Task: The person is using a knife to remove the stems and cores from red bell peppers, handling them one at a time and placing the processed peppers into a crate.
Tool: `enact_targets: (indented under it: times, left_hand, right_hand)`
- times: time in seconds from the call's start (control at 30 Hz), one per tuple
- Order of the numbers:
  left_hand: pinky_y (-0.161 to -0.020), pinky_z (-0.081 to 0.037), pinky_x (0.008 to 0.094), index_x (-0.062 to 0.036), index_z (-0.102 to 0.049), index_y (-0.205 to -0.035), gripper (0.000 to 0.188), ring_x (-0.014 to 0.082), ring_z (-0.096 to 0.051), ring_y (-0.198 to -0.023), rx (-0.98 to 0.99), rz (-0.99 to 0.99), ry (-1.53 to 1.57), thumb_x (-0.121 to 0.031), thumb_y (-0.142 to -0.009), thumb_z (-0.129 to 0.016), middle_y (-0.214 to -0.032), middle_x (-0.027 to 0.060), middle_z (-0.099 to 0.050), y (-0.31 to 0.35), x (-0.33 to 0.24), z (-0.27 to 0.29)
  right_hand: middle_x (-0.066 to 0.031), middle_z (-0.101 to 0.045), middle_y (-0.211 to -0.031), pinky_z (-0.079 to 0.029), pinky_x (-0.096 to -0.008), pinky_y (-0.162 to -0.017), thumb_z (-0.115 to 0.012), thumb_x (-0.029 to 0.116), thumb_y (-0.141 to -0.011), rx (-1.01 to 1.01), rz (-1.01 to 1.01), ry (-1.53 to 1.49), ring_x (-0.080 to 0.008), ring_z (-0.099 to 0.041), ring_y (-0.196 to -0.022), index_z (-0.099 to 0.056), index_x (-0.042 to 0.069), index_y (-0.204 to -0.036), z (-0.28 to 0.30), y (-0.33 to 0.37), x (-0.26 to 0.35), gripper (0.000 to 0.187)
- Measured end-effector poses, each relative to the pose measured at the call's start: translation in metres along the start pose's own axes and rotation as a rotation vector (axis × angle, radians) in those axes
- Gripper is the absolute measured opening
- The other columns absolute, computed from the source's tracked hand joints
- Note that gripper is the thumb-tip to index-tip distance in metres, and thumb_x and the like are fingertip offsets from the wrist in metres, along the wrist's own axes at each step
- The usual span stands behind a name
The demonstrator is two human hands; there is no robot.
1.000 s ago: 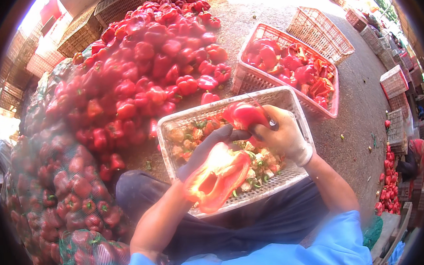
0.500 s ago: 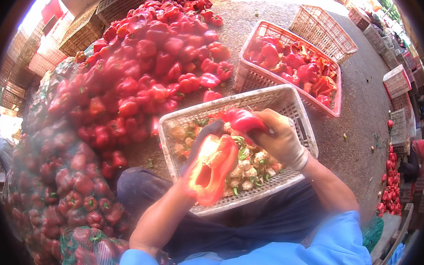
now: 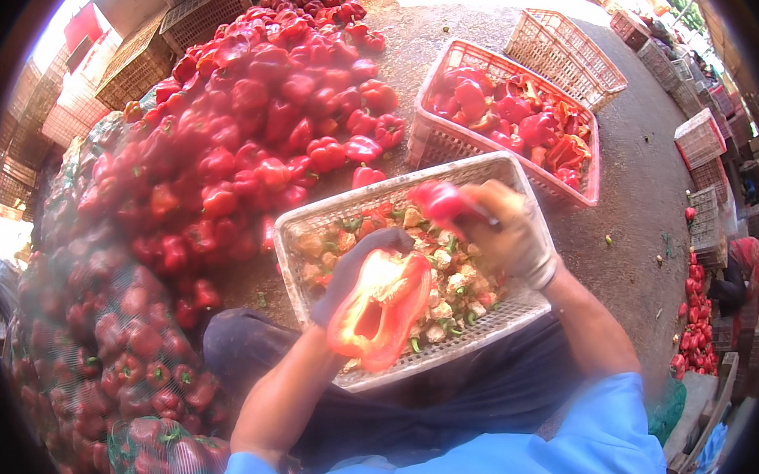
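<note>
On the floor (image 3: 630,189) to the person's left, a big heap of red peppers (image 3: 253,123); nearer, mesh sacks (image 3: 136,340) of more. Ahead and right, a pink crate (image 3: 433,138) of pepper pieces (image 3: 539,128). Before the bent legs (image 3: 249,334), a whitish crate (image 3: 516,309) of pale cores (image 3: 457,280). Over its near-left part, a cut pepper half (image 3: 379,310), hollow side up, long axis slanting far-right to near-left; dark-gloved left hand (image 3: 357,271) closed round it. Pale-gloved right hand (image 3: 510,230), blurred, grips a smaller red piece (image 3: 440,202) above the cores; from here I cannot tell whether it holds a tool too. Pink crate lies beyond the right hand, the nearer one; the whitish crate's far-right corner stands between.
</note>
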State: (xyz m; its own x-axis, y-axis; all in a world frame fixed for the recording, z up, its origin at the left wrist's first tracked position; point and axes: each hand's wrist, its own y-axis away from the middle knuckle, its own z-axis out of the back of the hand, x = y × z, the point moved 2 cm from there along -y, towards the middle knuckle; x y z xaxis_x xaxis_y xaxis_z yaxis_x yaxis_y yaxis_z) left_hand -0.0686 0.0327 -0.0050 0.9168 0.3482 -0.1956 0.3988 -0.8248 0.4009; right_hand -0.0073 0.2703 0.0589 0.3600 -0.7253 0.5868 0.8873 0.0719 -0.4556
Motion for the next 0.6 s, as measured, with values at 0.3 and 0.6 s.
enact_targets:
  times: [0.3, 0.6]
  left_hand:
    - [-0.091, -0.067, 0.0474, 0.0021, -0.071, -0.124, 0.060, 0.0329, -0.080, -0.099, -0.117, -0.188, -0.024, -0.053, -0.118, -0.049, -0.110, 0.0181, -0.080, -0.021, -0.009, 0.022]
    - [-0.097, -0.067, 0.0443, 0.0059, -0.068, -0.132, 0.059, 0.0296, -0.081, -0.106, -0.593, -0.499, -0.288, -0.049, -0.119, -0.050, -0.121, 0.0177, -0.080, -0.002, -0.013, 0.013]
  right_hand:
    - [-0.0048, -0.075, -0.098, -0.059, -0.0309, -0.064, -0.081, 0.045, -0.106, -0.304, -0.466, 0.088, -0.0126, -0.070, -0.077, -0.069, 0.003, -0.147, 0.081, -0.049, -0.063, 0.060]
    - [-0.0125, -0.071, -0.128, -0.060, -0.0371, -0.090, -0.101, 0.021, -0.081, 0.126, -0.133, 0.010, -0.0268, -0.073, -0.111, -0.078, 0.008, -0.130, -0.052, 0.027, 0.065, 0.056]
